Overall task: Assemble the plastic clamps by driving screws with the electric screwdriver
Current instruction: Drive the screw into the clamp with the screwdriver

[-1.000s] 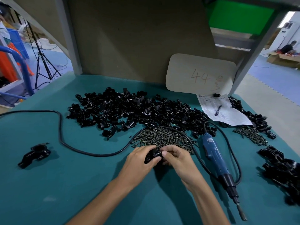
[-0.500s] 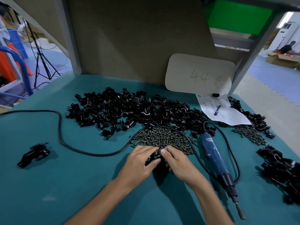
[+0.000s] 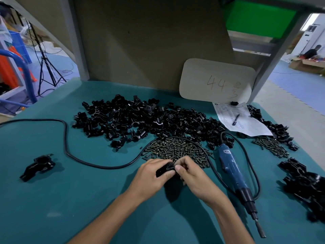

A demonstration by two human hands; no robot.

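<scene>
Hardly anything has shifted in the last second: at far left a lone clamp [image 3: 37, 165] lies apart on the table [image 3: 79, 199], while the left hand [image 3: 149, 176] keeps its fingers curled round a black clamp [image 3: 164, 170] just in front of the screw pile [image 3: 175, 150], and the right hand [image 3: 195, 178] has closed in, its fingers pinching the clamp's end. I judge a screw is being seated by hand, though none shows between the fingertips. Next the right hand must reach right for the electric screwdriver [image 3: 233, 173], which lies untouched beside it, and drive the screw straight.
</scene>
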